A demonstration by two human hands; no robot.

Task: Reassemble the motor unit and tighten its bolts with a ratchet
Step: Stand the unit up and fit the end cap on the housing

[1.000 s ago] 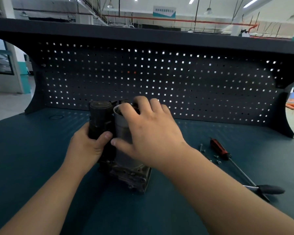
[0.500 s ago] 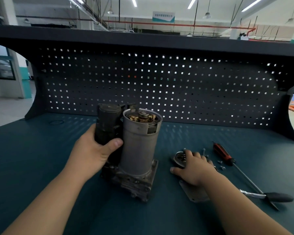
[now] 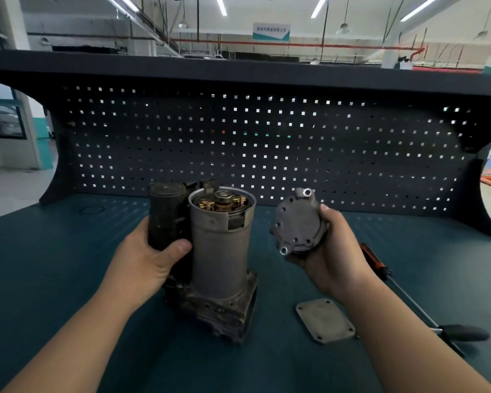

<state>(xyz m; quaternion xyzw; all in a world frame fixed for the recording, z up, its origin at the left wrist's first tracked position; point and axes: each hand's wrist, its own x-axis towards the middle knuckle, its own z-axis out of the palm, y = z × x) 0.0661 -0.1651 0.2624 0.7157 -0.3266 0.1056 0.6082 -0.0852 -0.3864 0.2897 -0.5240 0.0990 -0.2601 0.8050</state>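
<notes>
Motor unit [image 3: 219,265] stands upright on the table [image 3: 68,293], near centre, on its grimy cast base. The grey cylindrical housing is open at the top, with the brass brush gear [image 3: 220,202] and shaft end exposed.

Left hand [image 3: 148,259] grips the black cylinder [image 3: 165,214] mounted on the unit's left side. The thumb is across its front and the fingers wrap behind.

Right hand [image 3: 329,256] holds the round grey end cap [image 3: 295,222] in the air. The cap is right of the housing's open top and apart from it, at about the same height. It is tilted so its flat face points at the camera, and the fingers curl round its right rim. Two bolt ears show on the cap, one at the top and one at the bottom left. Small holes dot the face.

A flat grey cover plate [image 3: 325,320] with corner holes lies on the table to the right of the base, below the right wrist.

A red-and-black-handled screwdriver [image 3: 373,260] lies further right, partly hidden by the forearm, with its shaft running toward the near right. A black-handled tool [image 3: 465,333] lies at its far end. I can't tell what type it is.

Dark pegboard [image 3: 267,143] backs the table.
</notes>
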